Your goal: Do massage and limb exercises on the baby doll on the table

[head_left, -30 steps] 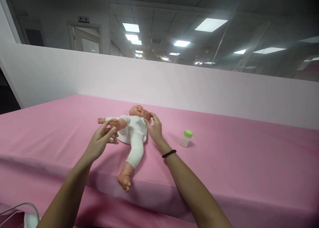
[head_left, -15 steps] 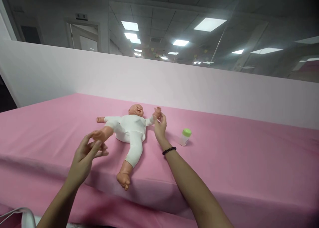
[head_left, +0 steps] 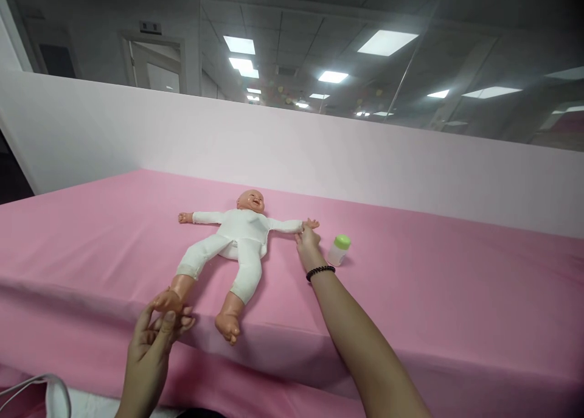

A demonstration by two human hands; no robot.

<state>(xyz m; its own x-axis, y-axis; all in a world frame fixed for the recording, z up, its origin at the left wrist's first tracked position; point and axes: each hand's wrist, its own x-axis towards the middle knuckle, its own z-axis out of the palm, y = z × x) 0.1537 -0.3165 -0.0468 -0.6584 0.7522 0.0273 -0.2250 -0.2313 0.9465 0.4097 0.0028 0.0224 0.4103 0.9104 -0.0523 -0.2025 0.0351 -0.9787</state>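
A baby doll (head_left: 244, 228) with a white cloth body lies on its back on the pink-covered table (head_left: 433, 284), arms stretched out to both sides. At the table's front edge my left hand (head_left: 152, 345) grips the doll's foot on the left side, thumb on top. My right hand (head_left: 309, 244), with a dark coiled band on the wrist, is closed around the doll's hand at the right. The doll's other leg lies free, its foot over the front edge. Just right of my right hand stands a small clear bottle (head_left: 338, 251) with a green lid.
A white panel (head_left: 292, 150) rises behind the table, with a glass pane above it reflecting ceiling lights. Pink cloth hangs over the front edge. A white cable or handle (head_left: 45, 378) and white fabric show at the lower left.
My left hand has drawn the doll's raised leg down and toward me, straightening it. My right hand has moved the doll's arm outward to the right, down nearer the table.
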